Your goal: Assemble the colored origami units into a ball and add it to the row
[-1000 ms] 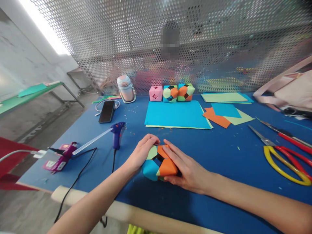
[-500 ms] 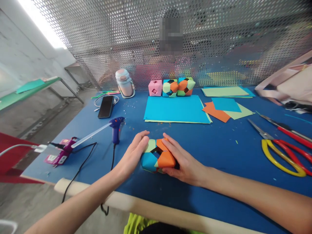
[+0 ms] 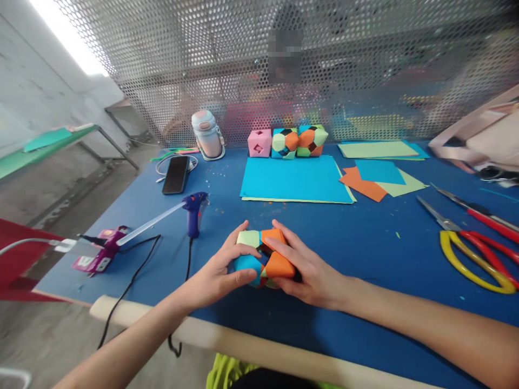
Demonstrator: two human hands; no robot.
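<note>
Paper ball, orange, blue and pale green, held near front edge of blue table, clasped from opposite sides by left hand and right hand; glue gun set farther left.

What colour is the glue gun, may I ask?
The glue gun is mostly dark blue; head view.

I note that the right hand conceals the right end of the paper ball, the left hand covers part of its blue face, and its underside is out of sight. Shapes behind the perforated panel are too indistinct to identify. The pale bag is cut off at the right, and a blue paper square hides part of an orange sheet.
</note>
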